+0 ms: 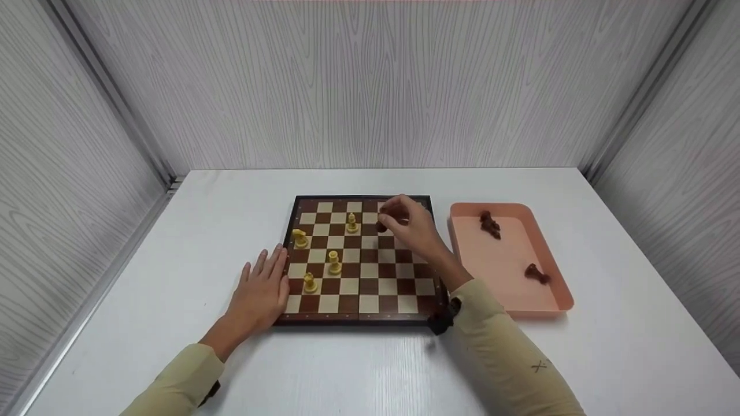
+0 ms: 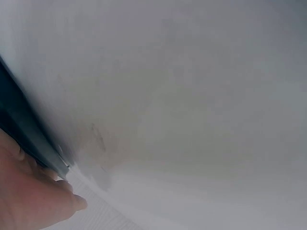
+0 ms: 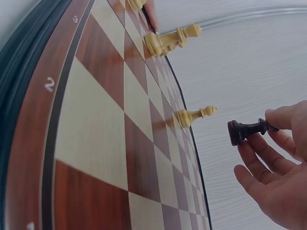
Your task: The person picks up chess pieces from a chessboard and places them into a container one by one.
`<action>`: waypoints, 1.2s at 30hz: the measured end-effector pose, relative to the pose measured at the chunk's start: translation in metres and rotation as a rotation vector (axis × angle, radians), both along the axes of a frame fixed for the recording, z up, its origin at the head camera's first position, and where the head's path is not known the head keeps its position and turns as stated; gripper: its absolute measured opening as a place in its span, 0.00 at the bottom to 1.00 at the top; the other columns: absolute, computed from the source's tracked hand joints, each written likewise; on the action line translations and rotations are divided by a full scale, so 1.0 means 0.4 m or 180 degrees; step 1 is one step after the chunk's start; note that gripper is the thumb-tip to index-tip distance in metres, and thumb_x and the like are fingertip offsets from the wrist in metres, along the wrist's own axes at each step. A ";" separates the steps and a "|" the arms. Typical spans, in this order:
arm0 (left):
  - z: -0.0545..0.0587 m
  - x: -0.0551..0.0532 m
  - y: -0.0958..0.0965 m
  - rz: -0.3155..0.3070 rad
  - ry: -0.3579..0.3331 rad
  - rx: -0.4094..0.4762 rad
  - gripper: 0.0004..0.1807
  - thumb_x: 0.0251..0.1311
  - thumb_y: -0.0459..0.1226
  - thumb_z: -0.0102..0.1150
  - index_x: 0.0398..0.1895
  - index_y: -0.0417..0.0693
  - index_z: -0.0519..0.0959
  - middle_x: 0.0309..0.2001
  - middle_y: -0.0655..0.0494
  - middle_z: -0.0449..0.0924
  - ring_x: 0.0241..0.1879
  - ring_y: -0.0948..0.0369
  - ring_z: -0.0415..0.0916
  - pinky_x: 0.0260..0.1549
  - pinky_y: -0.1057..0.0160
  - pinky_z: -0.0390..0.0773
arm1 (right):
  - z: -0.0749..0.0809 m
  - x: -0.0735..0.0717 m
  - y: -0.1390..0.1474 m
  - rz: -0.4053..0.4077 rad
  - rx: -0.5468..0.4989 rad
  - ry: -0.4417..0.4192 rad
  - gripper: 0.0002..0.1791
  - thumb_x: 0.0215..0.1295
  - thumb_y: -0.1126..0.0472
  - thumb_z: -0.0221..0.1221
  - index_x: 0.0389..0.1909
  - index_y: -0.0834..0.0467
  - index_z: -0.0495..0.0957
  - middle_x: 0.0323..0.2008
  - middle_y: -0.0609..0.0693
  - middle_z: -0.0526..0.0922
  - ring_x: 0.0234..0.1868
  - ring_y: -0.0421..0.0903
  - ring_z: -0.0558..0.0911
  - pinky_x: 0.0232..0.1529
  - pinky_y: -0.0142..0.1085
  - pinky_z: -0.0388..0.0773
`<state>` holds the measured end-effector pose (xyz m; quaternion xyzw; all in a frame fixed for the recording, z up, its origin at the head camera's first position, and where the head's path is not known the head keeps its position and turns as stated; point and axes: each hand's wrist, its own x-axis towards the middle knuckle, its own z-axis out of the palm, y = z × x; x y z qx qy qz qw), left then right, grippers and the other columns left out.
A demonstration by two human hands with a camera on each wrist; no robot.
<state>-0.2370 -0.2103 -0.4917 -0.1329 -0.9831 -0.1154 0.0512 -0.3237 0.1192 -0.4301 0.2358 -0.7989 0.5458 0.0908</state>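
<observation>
My right hand [image 1: 413, 228] pinches a dark chess piece [image 3: 247, 130] near its top between thumb and fingers, and its head is hidden there. In the right wrist view the piece's base hangs apart from the board's surface. The hand is over the far right half of the chessboard [image 1: 369, 270]. On the board's left half stand a light bishop [image 1: 352, 223], a light knight [image 1: 299, 238] and two other light pieces, one in the middle [image 1: 334, 263] and one nearer the front [image 1: 310, 283]. My left hand [image 1: 259, 292] rests with straight fingers against the board's left edge.
A pink tray [image 1: 558, 309] is to the right of the board. Dark chess pieces [image 1: 490, 225] lie together at its far end, and another dark piece [image 1: 537, 274] lies near its right wall. Pale panels [image 1: 370, 86] enclose the white table [image 1: 370, 370] behind and at both sides.
</observation>
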 end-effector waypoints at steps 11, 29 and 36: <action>-0.001 0.000 -0.002 -0.0020 0.0003 0.0013 0.33 0.80 0.42 0.34 0.82 0.36 0.49 0.81 0.41 0.48 0.79 0.39 0.45 0.73 0.34 0.46 | 0.016 0.032 0.056 -0.0044 -0.0085 0.0050 0.15 0.74 0.59 0.62 0.56 0.62 0.79 0.46 0.55 0.86 0.50 0.49 0.85 0.57 0.47 0.79; -0.001 0.002 0.000 0.0010 -0.0050 0.0016 0.33 0.81 0.43 0.34 0.82 0.36 0.48 0.81 0.42 0.47 0.79 0.40 0.43 0.74 0.35 0.45 | 0.108 0.116 0.139 -0.0214 -0.0218 0.0176 0.12 0.73 0.71 0.59 0.52 0.74 0.76 0.43 0.66 0.83 0.45 0.63 0.83 0.46 0.34 0.78; -0.006 0.000 -0.002 0.0012 -0.0035 0.0049 0.33 0.81 0.43 0.33 0.82 0.36 0.48 0.81 0.42 0.47 0.80 0.40 0.43 0.74 0.35 0.45 | 0.087 0.095 0.206 -0.0349 -0.0332 0.0132 0.12 0.72 0.71 0.60 0.51 0.75 0.77 0.42 0.68 0.84 0.44 0.67 0.83 0.48 0.35 0.79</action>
